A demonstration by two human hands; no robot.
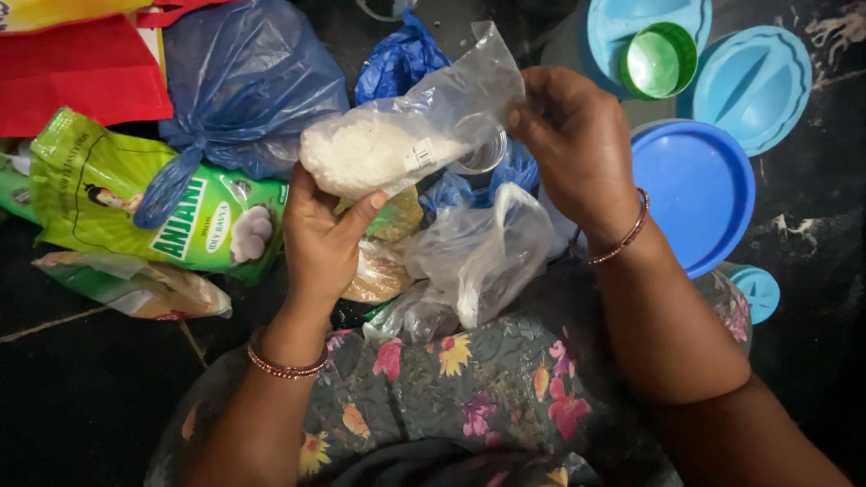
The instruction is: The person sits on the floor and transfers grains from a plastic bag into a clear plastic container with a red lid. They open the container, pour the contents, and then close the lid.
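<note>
A clear plastic bag of white grains is held up between both hands. My left hand cups the full end from below. My right hand pinches the loose empty top of the same bag at its right end. Under the hands lie several more clear plastic bags, one with a brownish filling, resting against my flowered clothing. Both wrists wear thin bangles.
A green printed food packet and a knotted blue plastic bag lie at the left, a red bag behind them. Blue round lids and a green lid sit at the right on the dark floor.
</note>
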